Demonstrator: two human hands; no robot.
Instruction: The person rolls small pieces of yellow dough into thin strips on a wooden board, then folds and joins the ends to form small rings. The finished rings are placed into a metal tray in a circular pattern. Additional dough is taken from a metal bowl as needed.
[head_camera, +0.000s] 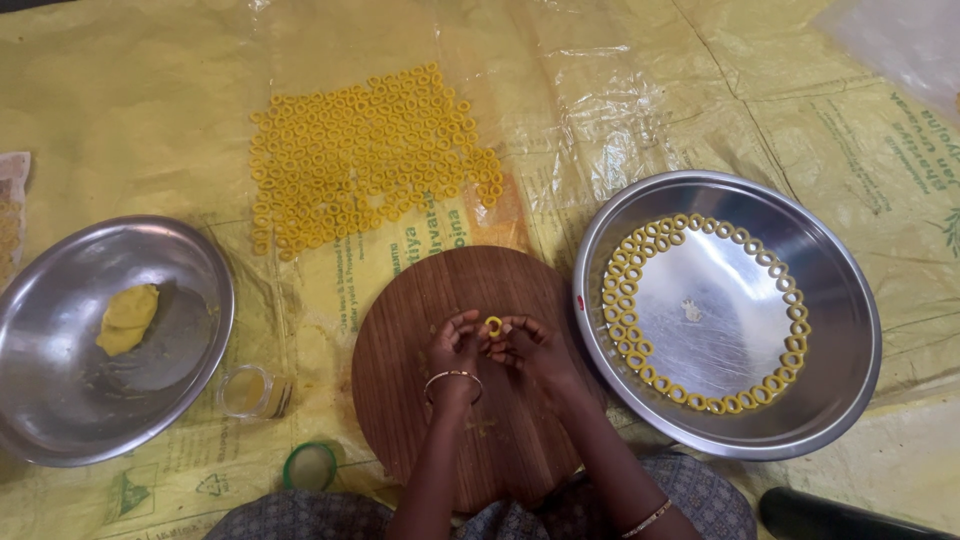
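Note:
Both my hands meet over a round wooden board (420, 300). My left hand (455, 350), with a bangle at the wrist, and my right hand (530, 345) pinch a small yellow dough ring (493, 324) between their fingertips. To the right stands a large steel plate (840, 300) with several yellow rings (640, 350) laid around its inner edge. On the left a steel bowl (60, 400) holds a lump of yellow dough (127, 318).
Many finished yellow rings (360, 150) lie spread on the yellow plastic sheet (150, 100) beyond the board. A small glass jar (250, 392) lies on its side near the bowl, with a green lid (310, 465) beside it. A dark object (830, 517) sits at the bottom right.

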